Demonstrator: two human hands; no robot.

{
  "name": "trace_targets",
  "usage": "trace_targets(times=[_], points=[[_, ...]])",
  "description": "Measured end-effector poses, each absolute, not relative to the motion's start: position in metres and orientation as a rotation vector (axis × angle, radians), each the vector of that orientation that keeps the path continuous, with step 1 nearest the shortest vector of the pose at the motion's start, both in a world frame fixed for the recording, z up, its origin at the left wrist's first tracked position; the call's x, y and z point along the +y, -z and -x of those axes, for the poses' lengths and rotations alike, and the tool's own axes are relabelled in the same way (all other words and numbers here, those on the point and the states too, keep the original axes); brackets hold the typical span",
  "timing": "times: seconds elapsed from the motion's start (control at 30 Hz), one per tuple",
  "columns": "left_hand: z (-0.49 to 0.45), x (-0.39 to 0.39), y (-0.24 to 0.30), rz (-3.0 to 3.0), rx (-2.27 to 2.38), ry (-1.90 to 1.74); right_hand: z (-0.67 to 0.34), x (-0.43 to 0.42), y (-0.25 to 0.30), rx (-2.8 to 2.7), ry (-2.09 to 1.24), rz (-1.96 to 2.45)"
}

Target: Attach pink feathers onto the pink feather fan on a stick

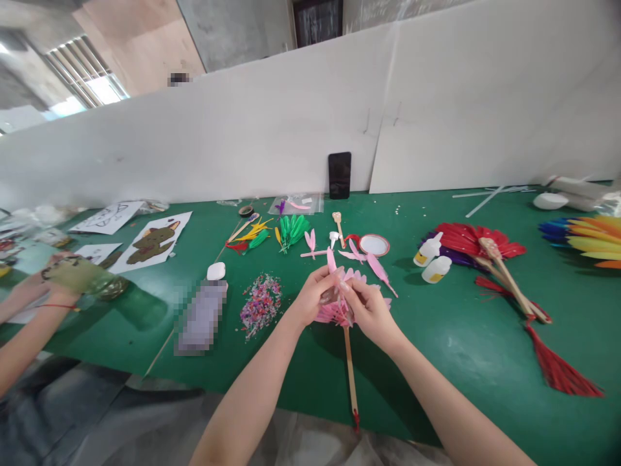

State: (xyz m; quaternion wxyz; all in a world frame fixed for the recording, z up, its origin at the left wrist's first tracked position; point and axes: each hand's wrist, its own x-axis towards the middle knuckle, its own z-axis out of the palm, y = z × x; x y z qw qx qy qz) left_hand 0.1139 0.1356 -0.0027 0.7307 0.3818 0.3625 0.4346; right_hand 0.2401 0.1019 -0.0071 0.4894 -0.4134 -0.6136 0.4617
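My left hand [314,294] and my right hand [371,309] meet with fingertips pinched over a pink feather fan [330,314]. Between them a pink feather [331,260] points upward, its lower end hidden by the fingers. Both hands seem closed on this feather. The fan's wooden handle [350,369] runs toward the table's near edge and ends in a red cord. Beyond my hands lie loose pink feathers [378,272], a white nozzle cap [333,238] and a round white lid with a pink rim [374,244].
Glue bottles [436,269] stand beside a red feather fan [485,243] at right. Left of me are a sequin pile [261,304], green feathers [294,231] and a blurred phone-like item [201,318]. A phone [339,175] leans on the white partition [242,129]. Another person's hands [63,285] work far left.
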Motion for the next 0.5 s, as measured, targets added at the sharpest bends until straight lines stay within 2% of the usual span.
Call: trace_targets(times=[0.5], points=[[-0.1195,0.1347,0.01,-0.969,0.847,-1.1,-0.237,0.1007,0.0114,-1.414,-0.953,1.14]])
